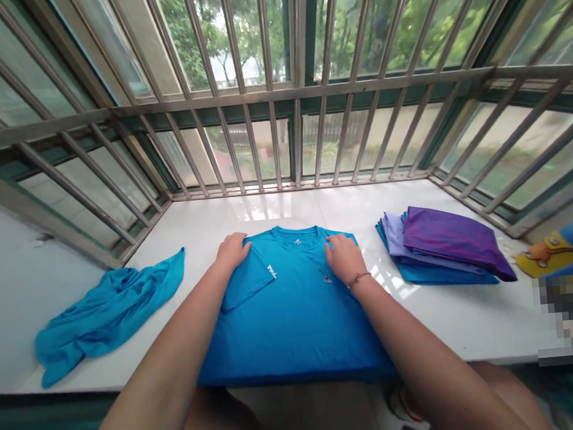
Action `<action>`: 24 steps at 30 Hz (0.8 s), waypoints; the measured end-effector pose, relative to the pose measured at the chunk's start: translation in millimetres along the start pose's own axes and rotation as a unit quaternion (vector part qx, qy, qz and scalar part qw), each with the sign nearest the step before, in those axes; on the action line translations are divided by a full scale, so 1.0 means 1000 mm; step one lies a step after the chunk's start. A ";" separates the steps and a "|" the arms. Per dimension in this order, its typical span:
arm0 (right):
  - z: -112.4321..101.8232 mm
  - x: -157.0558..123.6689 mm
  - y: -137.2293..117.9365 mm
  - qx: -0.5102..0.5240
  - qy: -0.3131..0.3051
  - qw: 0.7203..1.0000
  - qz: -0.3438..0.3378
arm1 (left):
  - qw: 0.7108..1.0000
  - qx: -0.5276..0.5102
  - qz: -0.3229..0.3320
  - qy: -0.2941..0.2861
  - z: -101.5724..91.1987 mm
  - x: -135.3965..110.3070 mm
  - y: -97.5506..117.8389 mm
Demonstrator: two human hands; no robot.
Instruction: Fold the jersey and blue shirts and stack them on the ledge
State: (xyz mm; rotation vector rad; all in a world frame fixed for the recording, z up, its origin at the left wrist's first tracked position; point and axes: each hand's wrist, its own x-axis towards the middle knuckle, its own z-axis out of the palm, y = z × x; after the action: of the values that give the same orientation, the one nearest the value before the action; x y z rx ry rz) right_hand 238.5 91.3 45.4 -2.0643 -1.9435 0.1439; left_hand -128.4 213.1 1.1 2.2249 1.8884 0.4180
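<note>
A blue T-shirt (290,322) lies spread on the white ledge, its collar toward the window and its lower part hanging over the front edge. The sleeve on the left is folded inward across the chest, with a small white print showing. At the left shoulder, my left hand (233,251) is closed on the fabric's edge. My right hand (346,258) grips the cloth near the right shoulder, its fingers bent and partly hidden by the hand itself. A small logo sits just below my right fingers.
On the left lies a crumpled turquoise garment (114,310). A stack of folded purple and blue clothes (449,241) rests on the right, with a yellow and blue item (565,251) beyond it. Metal window bars (291,94) enclose the white ledge (305,203).
</note>
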 end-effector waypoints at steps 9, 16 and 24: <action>-0.010 0.074 0.092 -0.011 -0.076 0.991 0.110 | 0.987 -0.061 -0.111 -0.097 -0.026 0.049 0.000; -0.008 0.087 0.103 0.043 -0.084 0.988 0.125 | 0.955 -0.197 -0.198 -0.103 -0.027 0.042 -0.002; -0.054 0.029 0.103 0.105 0.011 0.994 0.030 | 0.905 -0.400 -0.142 -0.014 -0.052 -0.019 -0.010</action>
State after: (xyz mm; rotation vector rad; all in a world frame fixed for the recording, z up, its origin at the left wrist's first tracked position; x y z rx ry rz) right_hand 354.2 108.2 71.8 -1.9776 -1.7709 0.3227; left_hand -157.8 194.5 44.9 1.3876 1.5706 0.9017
